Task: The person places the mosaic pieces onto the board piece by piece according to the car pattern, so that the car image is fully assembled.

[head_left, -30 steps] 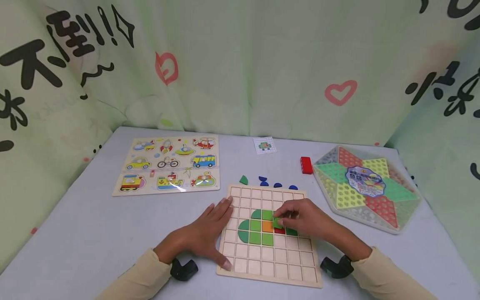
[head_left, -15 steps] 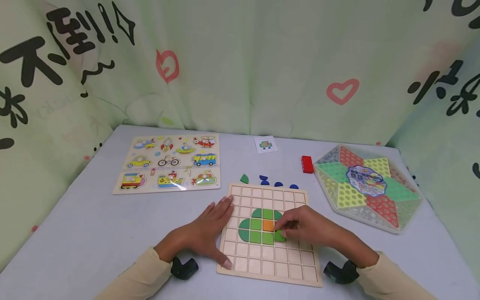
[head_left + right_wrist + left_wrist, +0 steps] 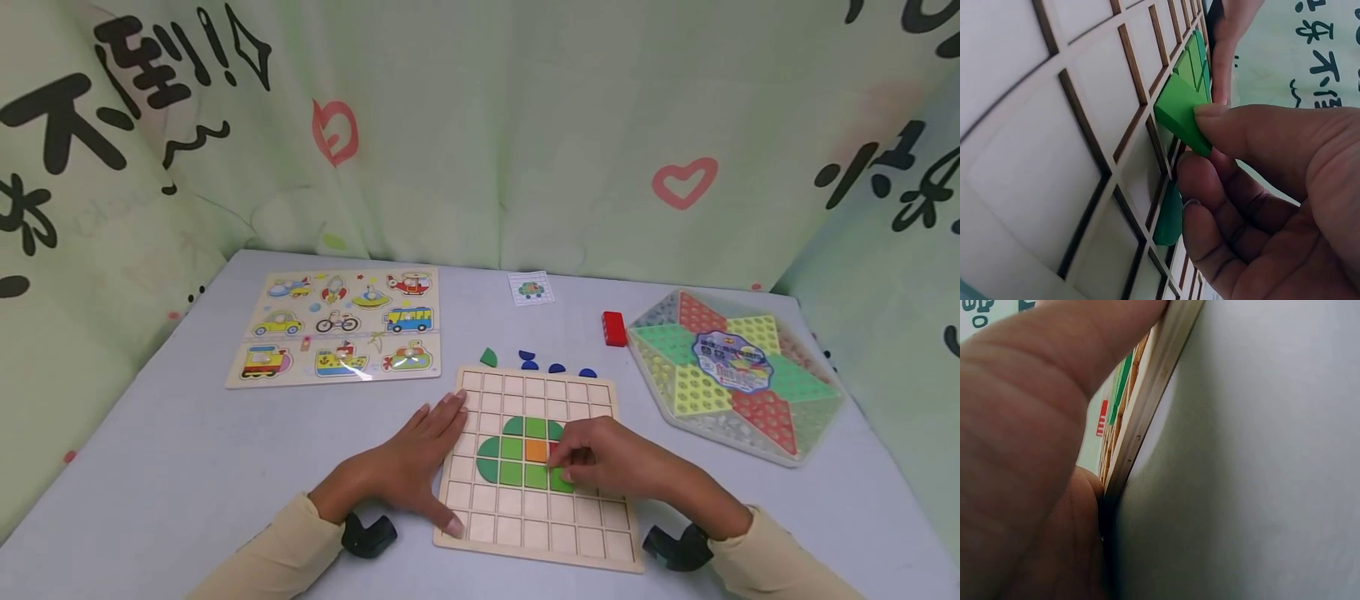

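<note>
A wooden grid board [image 3: 525, 529] lies on the table, holding green squares [image 3: 511, 451], an orange square [image 3: 536, 451] and dark green rounded pieces [image 3: 488, 460]. The left hand [image 3: 412, 458] rests along the board's left edge, fingers spread, thumb near the front corner. Over the pattern's right side, the right hand [image 3: 618, 457] pinches a green square tile [image 3: 1179, 112] between thumb and fingers. That tile sits tilted at a cell at the right end of the lowest green row. A red piece [image 3: 553, 448] is mostly hidden behind the right fingers.
Beyond the board lie several blue half-round pieces [image 3: 528, 365] and a green quarter-round piece [image 3: 489, 358]. A vehicle puzzle [image 3: 337, 339] is at back left, a pattern card [image 3: 532, 288] at the back, a red block [image 3: 613, 329] and a hexagonal game box [image 3: 735, 367] at right.
The right hand has brought the green tile from above the red piece toward the front, down into the lowest row's right cell. The left hand has stayed put.
</note>
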`<action>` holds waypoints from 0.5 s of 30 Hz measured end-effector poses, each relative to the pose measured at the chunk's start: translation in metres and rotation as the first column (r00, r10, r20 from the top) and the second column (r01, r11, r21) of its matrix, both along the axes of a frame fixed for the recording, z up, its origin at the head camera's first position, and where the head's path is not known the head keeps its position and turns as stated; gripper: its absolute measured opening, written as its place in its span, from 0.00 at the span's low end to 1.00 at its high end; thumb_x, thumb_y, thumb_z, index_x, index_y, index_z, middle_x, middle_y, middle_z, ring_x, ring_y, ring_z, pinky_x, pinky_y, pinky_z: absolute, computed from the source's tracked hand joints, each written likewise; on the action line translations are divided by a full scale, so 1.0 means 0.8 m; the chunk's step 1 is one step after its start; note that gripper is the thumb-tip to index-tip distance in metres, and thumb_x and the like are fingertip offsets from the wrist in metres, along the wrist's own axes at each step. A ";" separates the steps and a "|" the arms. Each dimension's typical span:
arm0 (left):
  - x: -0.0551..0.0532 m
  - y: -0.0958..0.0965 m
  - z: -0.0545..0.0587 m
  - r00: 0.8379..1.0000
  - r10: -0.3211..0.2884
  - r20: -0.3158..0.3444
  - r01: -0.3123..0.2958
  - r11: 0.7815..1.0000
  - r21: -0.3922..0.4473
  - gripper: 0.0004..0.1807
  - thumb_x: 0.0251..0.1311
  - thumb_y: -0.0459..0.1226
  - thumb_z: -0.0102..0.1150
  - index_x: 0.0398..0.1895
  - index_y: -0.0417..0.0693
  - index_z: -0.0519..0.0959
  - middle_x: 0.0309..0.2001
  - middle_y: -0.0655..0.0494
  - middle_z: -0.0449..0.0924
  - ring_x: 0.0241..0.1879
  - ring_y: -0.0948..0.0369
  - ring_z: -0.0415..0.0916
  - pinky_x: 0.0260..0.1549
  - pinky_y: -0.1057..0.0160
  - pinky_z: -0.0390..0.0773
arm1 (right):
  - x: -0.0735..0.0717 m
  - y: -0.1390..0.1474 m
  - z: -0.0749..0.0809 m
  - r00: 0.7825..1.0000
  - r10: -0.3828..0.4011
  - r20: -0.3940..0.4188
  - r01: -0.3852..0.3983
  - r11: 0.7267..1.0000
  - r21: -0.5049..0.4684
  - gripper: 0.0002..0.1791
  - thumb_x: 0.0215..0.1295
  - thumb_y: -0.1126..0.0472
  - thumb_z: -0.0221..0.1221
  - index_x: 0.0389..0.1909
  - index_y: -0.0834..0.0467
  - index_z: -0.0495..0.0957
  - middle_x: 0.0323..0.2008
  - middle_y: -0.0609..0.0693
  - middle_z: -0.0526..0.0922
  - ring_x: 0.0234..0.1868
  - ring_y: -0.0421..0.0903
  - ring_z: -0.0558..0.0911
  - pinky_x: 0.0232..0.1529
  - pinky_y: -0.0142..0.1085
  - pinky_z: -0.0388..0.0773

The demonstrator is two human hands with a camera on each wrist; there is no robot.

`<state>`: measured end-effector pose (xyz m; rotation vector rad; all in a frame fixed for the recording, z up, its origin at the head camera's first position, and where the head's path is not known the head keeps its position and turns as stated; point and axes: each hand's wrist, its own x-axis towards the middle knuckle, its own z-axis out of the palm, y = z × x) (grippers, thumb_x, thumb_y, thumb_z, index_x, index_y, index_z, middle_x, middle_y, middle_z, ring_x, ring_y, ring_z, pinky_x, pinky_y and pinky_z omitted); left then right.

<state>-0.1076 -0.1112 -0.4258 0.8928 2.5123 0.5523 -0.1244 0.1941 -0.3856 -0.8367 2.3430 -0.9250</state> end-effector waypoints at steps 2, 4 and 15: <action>0.000 0.000 0.000 1.000 0.000 -0.004 0.000 1.000 -0.002 0.74 0.35 0.71 0.67 0.78 0.43 0.40 0.78 0.52 0.25 0.75 0.58 0.22 0.70 0.49 0.32 | 0.001 -0.001 -0.001 1.000 0.002 -0.006 -0.002 1.000 -0.004 0.10 0.58 0.70 0.66 0.37 0.52 0.86 0.31 0.41 0.79 0.33 0.41 0.76 0.35 0.31 0.77; 0.000 0.000 0.000 1.000 -0.001 -0.006 0.001 1.000 -0.001 0.74 0.35 0.71 0.67 0.78 0.43 0.40 0.78 0.52 0.25 0.75 0.58 0.22 0.70 0.49 0.32 | 0.002 -0.002 -0.002 1.000 0.001 -0.007 -0.001 1.000 -0.006 0.10 0.58 0.70 0.66 0.37 0.52 0.86 0.32 0.41 0.79 0.33 0.41 0.75 0.34 0.31 0.77; 0.000 0.000 0.001 1.000 0.002 -0.008 -0.002 1.000 -0.012 0.74 0.35 0.71 0.67 0.78 0.43 0.39 0.78 0.53 0.24 0.75 0.58 0.22 0.70 0.49 0.32 | 0.001 -0.005 -0.007 0.997 0.008 -0.076 -0.007 1.000 0.025 0.09 0.57 0.68 0.68 0.34 0.49 0.85 0.33 0.39 0.78 0.33 0.39 0.74 0.33 0.31 0.76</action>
